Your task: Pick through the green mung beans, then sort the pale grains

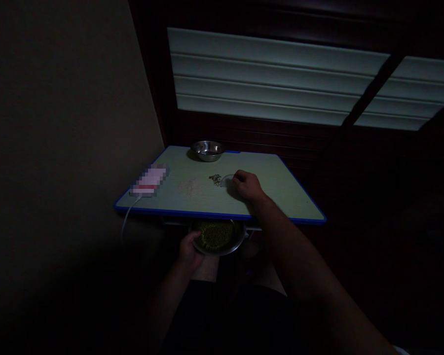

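Note:
My left hand [190,250] grips the left rim of a metal bowl [240,242], thumb over the edge. Small green beans [216,233], like mung beans, lie inside the bowl, which is held just below the table's front edge. Over the tabletop, my right hand [247,185] is closed on a thin translucent scraper-like piece [226,181] with a curved edge. Just left of that piece lies a small pile of beans or bits [215,178]. Farther left, pale fine crumbs [191,188] are scattered on the table.
A second metal bowl [207,152] stands at the back of the blue-edged table [281,197]. A blurred-out phone [150,180] with a white cable [128,214] lies at the left edge. Behind are a wall and a dark wooden door with pale slats; the room is dim.

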`<state>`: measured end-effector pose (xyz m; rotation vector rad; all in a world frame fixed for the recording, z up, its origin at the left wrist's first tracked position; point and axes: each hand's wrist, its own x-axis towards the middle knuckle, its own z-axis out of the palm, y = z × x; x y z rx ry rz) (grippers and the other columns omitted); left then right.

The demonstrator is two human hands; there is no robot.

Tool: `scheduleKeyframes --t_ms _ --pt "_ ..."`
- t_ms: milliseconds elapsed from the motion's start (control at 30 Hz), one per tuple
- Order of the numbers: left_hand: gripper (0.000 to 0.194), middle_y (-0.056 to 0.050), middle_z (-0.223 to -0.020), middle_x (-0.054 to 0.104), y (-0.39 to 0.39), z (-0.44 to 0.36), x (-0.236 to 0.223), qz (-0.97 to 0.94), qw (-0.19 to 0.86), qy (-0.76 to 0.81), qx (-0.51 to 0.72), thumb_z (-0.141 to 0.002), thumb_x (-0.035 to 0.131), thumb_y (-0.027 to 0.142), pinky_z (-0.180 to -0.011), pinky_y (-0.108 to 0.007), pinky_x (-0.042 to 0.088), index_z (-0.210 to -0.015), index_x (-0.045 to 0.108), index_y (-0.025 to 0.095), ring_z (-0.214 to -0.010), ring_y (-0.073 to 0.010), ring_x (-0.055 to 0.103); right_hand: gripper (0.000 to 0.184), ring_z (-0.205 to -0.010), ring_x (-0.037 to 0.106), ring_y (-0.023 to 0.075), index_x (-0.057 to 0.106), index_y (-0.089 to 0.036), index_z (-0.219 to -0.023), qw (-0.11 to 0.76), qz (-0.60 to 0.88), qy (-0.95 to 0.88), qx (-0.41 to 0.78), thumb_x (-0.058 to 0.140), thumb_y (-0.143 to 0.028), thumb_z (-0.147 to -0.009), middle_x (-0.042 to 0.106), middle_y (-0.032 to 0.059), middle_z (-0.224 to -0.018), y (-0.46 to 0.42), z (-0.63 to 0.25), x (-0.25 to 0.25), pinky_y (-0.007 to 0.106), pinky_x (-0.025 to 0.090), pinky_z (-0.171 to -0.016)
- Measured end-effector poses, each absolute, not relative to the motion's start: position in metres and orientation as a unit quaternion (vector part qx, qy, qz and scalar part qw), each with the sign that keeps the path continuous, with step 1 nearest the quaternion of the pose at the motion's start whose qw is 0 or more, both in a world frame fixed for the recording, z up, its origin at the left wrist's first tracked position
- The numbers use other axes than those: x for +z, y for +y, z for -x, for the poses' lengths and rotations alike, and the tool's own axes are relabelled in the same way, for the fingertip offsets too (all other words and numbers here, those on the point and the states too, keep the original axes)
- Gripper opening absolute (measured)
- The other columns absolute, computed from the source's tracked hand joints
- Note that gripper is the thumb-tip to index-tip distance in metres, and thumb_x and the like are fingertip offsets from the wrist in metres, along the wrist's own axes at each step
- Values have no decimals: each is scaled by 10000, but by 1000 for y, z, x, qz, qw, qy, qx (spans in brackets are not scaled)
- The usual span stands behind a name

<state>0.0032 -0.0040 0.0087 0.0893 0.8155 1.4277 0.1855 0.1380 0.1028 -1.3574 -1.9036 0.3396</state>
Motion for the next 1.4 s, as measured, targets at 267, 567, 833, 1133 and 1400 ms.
scheduleKeyframes --t_ms 267,567,833,1133,1400 --pt "275 -87 -739 744 -2 -2 4 -31 675 364 641 -638 560 96 -769 -389 571 -858 723 115 -700 -232 702 163 -640 477 137 592 -168 -667 425 517 -722 174 477 -281 -691 556 -8 -620 141 -185 99 260 342 -623" --pt "299 -100 -756 747 -3 -3 7 -31 677 368 637 -641 553 95 -800 -410 564 -884 727 107 -732 -250 705 167 -629 465 140 597 -173 -636 408 550 -714 146 456 -258 -668 535 -4 -601 141 -185 100 268 316 -604" --pt "328 -100 -755 747 -3 -4 10 -28 678 368 635 -643 545 90 -805 -427 561 -918 724 95 -723 -253 704 149 -612 446 131 566 -175 -617 417 523 -723 172 460 -265 -671 529 -12 -588 143 -185 98 265 319 -596" --pt "330 -107 -756 745 -3 -2 6 -26 687 361 630 -639 566 100 -837 -441 551 -929 725 96 -818 -286 709 127 -589 435 129 513 -186 -574 432 509 -716 201 454 -265 -654 479 -18 -557 143 -185 97 267 305 -583" --pt "328 -97 -766 746 -2 -2 3 -42 680 360 637 -640 562 103 -806 -416 556 -923 727 104 -744 -253 704 136 -594 434 130 513 -188 -578 421 514 -723 192 446 -271 -662 476 -17 -561 144 -185 96 269 304 -581"
